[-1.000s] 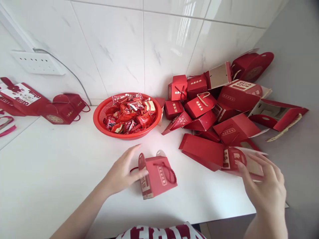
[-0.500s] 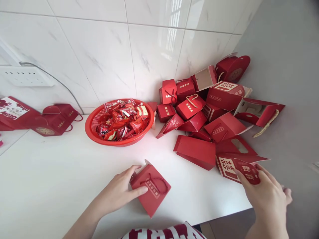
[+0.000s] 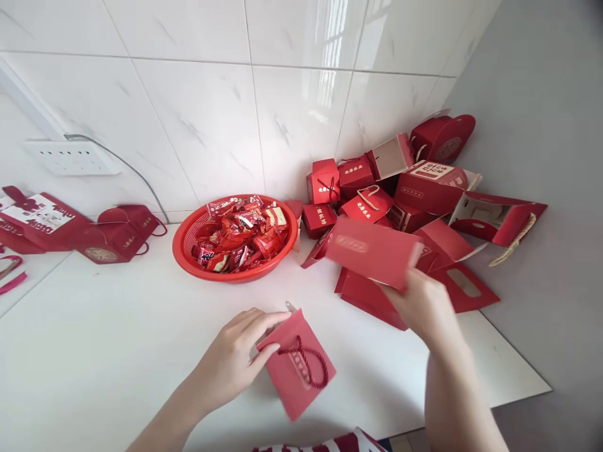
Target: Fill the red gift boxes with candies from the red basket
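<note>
My left hand (image 3: 240, 351) is closed on the upper left edge of a small red gift box (image 3: 306, 370) with a dark red rope handle, near the front of the white counter. At the right, my right hand (image 3: 419, 304) grips the lower right corner of another red gift box (image 3: 372, 251), lifted in front of the pile. That box is slightly blurred, with faint lettering on its visible face. Behind it, several red boxes lie heaped, and one long red box (image 3: 358, 295) is partly covered by the raised one.
A red plastic basket (image 3: 178, 242) of wrapped sweets (image 3: 240, 232) stands at the back middle. At the left are more red boxes (image 3: 117, 235), below a white power strip (image 3: 70, 157) with a grey cable. A grey panel (image 3: 537, 157) borders the counter on the right.
My right hand has taken up a red gift box from the right front of the pile and moved left with it. My left hand still holds its box, little changed.
</note>
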A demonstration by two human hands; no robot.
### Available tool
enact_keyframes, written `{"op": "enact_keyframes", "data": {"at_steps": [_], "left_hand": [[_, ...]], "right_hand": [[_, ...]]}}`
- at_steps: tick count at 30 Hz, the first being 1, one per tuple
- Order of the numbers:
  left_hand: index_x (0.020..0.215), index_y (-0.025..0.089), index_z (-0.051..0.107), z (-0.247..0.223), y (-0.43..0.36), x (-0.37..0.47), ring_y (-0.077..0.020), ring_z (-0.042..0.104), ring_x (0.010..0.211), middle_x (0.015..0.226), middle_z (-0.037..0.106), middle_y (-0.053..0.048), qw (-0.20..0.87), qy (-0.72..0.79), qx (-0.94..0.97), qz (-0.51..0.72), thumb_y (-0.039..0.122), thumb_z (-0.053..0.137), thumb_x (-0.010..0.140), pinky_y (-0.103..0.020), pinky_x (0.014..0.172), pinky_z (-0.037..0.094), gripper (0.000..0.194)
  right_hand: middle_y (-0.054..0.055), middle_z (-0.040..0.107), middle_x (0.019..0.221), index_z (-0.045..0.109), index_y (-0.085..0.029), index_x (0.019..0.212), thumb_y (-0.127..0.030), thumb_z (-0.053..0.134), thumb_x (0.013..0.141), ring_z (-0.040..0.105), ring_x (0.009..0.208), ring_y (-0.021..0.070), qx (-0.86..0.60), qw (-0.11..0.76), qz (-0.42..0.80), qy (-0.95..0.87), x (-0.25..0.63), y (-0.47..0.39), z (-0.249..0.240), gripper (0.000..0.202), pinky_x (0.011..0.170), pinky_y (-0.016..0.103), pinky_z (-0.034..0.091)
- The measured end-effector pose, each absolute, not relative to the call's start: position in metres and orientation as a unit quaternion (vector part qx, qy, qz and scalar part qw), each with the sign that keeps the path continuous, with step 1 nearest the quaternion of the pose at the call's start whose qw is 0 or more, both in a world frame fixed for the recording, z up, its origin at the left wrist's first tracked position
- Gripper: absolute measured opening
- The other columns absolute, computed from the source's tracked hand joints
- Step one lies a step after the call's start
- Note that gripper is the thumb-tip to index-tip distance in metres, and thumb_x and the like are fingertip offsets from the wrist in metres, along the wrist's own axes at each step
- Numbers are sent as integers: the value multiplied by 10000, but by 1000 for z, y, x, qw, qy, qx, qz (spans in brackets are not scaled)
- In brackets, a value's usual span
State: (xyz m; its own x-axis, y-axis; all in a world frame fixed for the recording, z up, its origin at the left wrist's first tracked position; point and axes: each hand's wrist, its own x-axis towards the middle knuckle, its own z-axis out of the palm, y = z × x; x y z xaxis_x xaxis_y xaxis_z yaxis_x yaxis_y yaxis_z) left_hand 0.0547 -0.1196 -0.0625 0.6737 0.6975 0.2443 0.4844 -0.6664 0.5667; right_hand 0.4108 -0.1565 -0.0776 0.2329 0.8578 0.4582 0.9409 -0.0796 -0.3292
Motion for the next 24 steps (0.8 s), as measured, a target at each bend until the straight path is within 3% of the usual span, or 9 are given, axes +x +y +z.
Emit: {"op": "enact_keyframes", "data": {"at_steps": [2,5,8,11,15,18,21,24], "left_hand": [[1168,285,622,-60,-118,53,-176,627,914,980,670,-39,184,278,909,249,110,531,922,-316,811,528,316],[962,247,668,-63,-116,50,-156,596,774,850,651,-29,123,217,929,273,40,499,895,-306,712,497,276],[921,216,657,-76,-115,49,-156,579,743,824,645,-34,84,195,938,273,-6,450,871,-307,668,471,308],[936,207,656,-88,-113,47,-162,598,791,861,657,-42,89,221,934,265,-22,425,872,-306,690,472,331],[1114,226,657,-89,-111,44,-202,626,959,1035,691,-61,122,249,939,204,70,450,892,-368,844,489,341],[1307,238,589,-82,-109,43,-259,565,1205,1260,657,-70,149,235,948,155,161,441,905,-488,1068,380,435],[1251,276,646,-77,-105,46,-248,539,1267,1272,667,-31,126,246,947,163,164,413,937,-546,1173,218,407],[1144,293,703,-73,-102,52,-242,512,1293,1305,642,-16,101,245,951,158,200,477,938,-553,1199,152,320]], "right_hand": [[33,674,807,621,-242,870,-327,529,906,598,602,197,-704,276,-52,-652,390,-135,-74,130,484,283,408],[47,695,947,624,-238,973,-223,451,949,651,813,222,-670,299,-61,-677,383,-132,-70,176,654,319,496],[53,694,972,618,-225,1017,-204,444,956,646,900,237,-659,322,-98,-673,393,-147,-59,186,796,374,502],[49,691,1008,606,-234,1105,-197,446,947,638,903,245,-665,306,-119,-671,406,-156,-48,228,820,401,498],[76,672,1089,613,-236,1180,-130,399,932,638,969,258,-640,260,-90,-717,416,-143,-50,344,834,431,516],[120,614,1238,612,-235,1218,-101,398,927,595,1101,302,-620,254,-134,-730,408,-132,-54,385,911,516,483],[114,581,1301,610,-250,1208,-117,471,931,565,1150,300,-585,317,-160,-729,386,-135,-50,337,955,511,461],[91,621,1235,621,-249,1167,-119,527,928,589,1130,246,-490,354,-51,-795,357,-141,-46,288,954,418,490]]}}
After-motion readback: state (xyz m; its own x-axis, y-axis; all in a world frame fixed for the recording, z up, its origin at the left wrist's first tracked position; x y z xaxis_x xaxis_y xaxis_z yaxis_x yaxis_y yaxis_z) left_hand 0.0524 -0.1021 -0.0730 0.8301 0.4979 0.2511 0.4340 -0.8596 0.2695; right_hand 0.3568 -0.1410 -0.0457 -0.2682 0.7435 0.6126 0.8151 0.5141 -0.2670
